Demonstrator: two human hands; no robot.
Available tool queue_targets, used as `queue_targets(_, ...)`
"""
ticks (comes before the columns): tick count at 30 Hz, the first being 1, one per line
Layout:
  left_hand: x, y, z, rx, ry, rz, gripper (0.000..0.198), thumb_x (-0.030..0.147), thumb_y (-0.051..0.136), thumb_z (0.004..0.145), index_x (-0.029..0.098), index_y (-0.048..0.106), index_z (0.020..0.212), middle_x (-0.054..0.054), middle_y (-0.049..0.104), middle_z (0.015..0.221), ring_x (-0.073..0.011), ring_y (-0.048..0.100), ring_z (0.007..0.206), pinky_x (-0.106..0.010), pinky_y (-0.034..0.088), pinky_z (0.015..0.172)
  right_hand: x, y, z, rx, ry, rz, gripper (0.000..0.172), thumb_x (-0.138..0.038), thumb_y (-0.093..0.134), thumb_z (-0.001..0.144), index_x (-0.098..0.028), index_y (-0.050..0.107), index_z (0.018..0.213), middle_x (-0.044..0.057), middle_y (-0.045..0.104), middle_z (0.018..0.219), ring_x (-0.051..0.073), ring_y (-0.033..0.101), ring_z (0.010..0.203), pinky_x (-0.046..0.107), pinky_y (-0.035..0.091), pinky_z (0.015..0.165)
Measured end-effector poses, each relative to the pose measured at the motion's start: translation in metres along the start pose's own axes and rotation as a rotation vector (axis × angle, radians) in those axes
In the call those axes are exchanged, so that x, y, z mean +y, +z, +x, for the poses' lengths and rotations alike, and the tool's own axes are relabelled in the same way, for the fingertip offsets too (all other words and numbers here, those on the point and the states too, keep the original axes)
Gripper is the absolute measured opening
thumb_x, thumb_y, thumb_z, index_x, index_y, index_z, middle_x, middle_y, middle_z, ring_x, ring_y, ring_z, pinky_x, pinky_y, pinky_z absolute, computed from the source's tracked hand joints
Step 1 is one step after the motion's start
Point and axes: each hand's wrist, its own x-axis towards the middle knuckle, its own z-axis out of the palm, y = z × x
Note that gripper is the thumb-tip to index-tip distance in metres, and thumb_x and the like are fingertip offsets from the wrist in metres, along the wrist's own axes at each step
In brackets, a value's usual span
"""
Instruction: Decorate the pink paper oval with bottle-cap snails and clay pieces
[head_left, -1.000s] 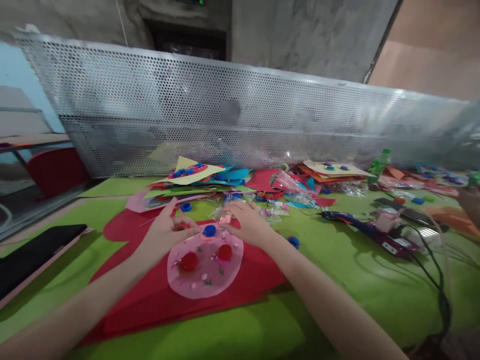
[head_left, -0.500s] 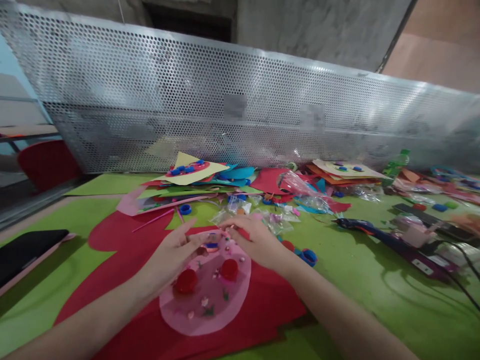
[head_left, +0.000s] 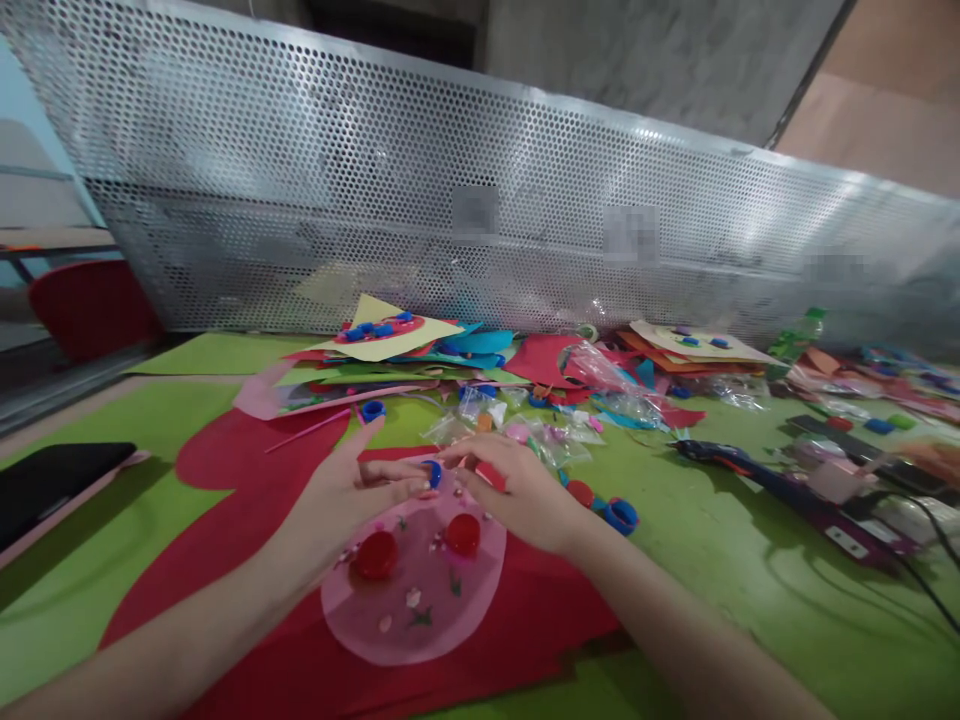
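Observation:
A pink paper oval (head_left: pixel 420 630) lies on large red paper (head_left: pixel 517 625), bearing two red bottle caps (head_left: pixel 376 555) and small flower and leaf pieces (head_left: pixel 413 597). Near its far end, a blue bottle cap (head_left: pixel 433 474) sits tilted between the fingertips of both hands. My left hand (head_left: pixel 345 495) comes from the left, thumb raised, its other fingers reaching against the cap. From the right, my right hand (head_left: pixel 517 490) bends its fingers down to the cap's other side. Those fingers partly hide the cap and the oval's top.
Loose bottle caps (head_left: pixel 619 516) lie right of the red paper. Small plastic bags (head_left: pixel 555 440) and stacked coloured paper (head_left: pixel 405 345) stand behind. A glue gun (head_left: pixel 705 452) and a power strip (head_left: pixel 847 530) with cables are at right, a phone (head_left: pixel 60 490) at left. A perforated metal panel (head_left: pixel 360 180) borders the back.
The blue bottle cap has tipped up and shifted slightly right between my fingers. My left fingers have moved a little right, closer to my right hand. The view has shifted slightly.

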Motion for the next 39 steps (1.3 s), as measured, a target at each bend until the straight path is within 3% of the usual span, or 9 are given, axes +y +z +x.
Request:
queue_targets(5,-0.0017,0.0007,-0.0005,-0.045,-0.076,-0.04,0.106,0.029,0.076,0.064,0.017,0.005,0.141,-0.009,0.072,0.089,-0.0244,0.066,0.089,-0.035,0.05,0.082,-0.0036,-0.0013,0.0005,-0.025,-0.021,0.027,0.016,-0.017,0.048,0.085,-0.021,0.061,0.094,0.002,0.066,0.089,0.014,0.057,0.082,0.03,0.046,0.078)
queue_targets(11,-0.0013,0.0067,-0.0008,-0.108,-0.05,-0.161,0.092,0.032,0.075,0.064,0.011,0.023,0.137,-0.012,0.071,0.09,-0.0263,0.064,0.095,-0.04,0.047,0.087,0.0002,0.0018,0.0004,0.022,-0.061,0.03,0.02,-0.018,0.049,0.084,-0.021,0.061,0.1,0.003,0.066,0.092,0.014,0.058,0.08,0.031,0.047,0.078)
queue_targets(14,-0.0013,0.0072,-0.0011,-0.093,-0.074,-0.157,0.101,0.032,0.078,0.062,0.013,0.017,0.14,-0.01,0.072,0.087,-0.0237,0.065,0.093,-0.034,0.05,0.083,0.0014,0.003,0.0002,0.026,-0.059,0.017,0.02,-0.019,0.048,0.085,-0.02,0.062,0.1,0.004,0.066,0.09,0.014,0.058,0.08,0.031,0.047,0.077)
queue_targets(18,-0.0055,0.0028,-0.0004,-0.063,-0.106,-0.095,0.112,0.024,0.08,0.058,0.014,0.006,0.142,-0.007,0.073,0.081,-0.0222,0.068,0.083,-0.03,0.052,0.076,0.0014,0.0034,-0.0002,0.017,-0.055,0.001,0.021,-0.018,0.047,0.085,-0.023,0.062,0.1,0.003,0.066,0.093,0.016,0.057,0.094,0.034,0.045,0.085)
queue_targets(22,-0.0085,-0.0007,0.0007,-0.066,-0.087,-0.058,0.115,0.019,0.082,0.055,0.014,0.006,0.142,-0.005,0.073,0.073,-0.023,0.068,0.079,-0.03,0.052,0.075,0.0,0.0036,-0.0008,0.003,-0.059,0.007,0.022,-0.016,0.049,0.084,-0.024,0.061,0.101,0.002,0.066,0.099,0.016,0.056,0.101,0.036,0.044,0.089)
queue_targets(27,-0.0054,0.0025,-0.0027,-0.084,-0.101,-0.062,0.11,0.025,0.077,0.063,0.015,0.001,0.142,-0.007,0.073,0.083,-0.0217,0.067,0.084,-0.031,0.051,0.08,-0.0005,0.0053,-0.0021,0.002,-0.051,0.024,0.022,-0.016,0.051,0.082,-0.023,0.062,0.1,0.003,0.066,0.097,0.016,0.057,0.097,0.036,0.046,0.086)
queue_targets(35,-0.0069,0.0049,-0.0052,-0.131,-0.096,-0.083,0.092,0.034,0.068,0.074,0.016,0.009,0.142,-0.004,0.071,0.081,-0.0218,0.065,0.091,-0.036,0.045,0.091,0.003,0.0068,-0.0005,0.039,-0.027,0.117,0.023,-0.013,0.05,0.081,-0.022,0.065,0.096,0.003,0.069,0.092,0.015,0.059,0.093,0.034,0.047,0.084)
queue_targets(39,-0.0042,0.0089,-0.0038,-0.118,-0.128,-0.187,0.099,0.031,0.074,0.066,0.011,0.013,0.141,-0.006,0.071,0.082,-0.0218,0.066,0.086,-0.034,0.047,0.087,0.0026,0.0079,-0.0006,0.07,-0.009,0.159,0.021,-0.012,0.052,0.08,-0.021,0.067,0.092,0.002,0.069,0.088,0.014,0.061,0.084,0.029,0.05,0.075)
